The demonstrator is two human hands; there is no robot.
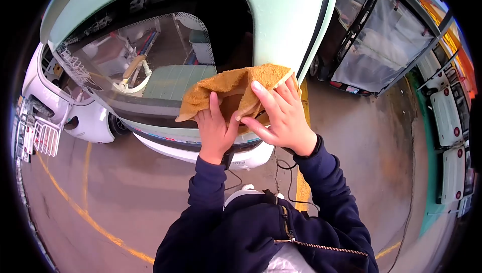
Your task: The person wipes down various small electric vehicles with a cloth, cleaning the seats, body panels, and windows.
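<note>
A mustard-brown terry towel (216, 88) is bunched up in front of the window of a small pale green vehicle (286, 12). My left hand (217, 131) grips the towel's lower left part, fingers pointing up into its folds. On the right side, my right hand (283, 115) holds the towel with the thumb below and the fingers over the cloth. The two thumbs come close together at the middle. Behind the towel is the dark-edged window (165, 32); the towel hides its lower right corner. Whether the cloth presses on the glass I cannot tell.
Through the glass show a white steering wheel (133, 84) and a green seat (175, 79). A white vehicle (90, 120) stands at left. A cart with clear plastic covers (384, 37) is at right. A black cable (291, 172) lies on the floor near my feet.
</note>
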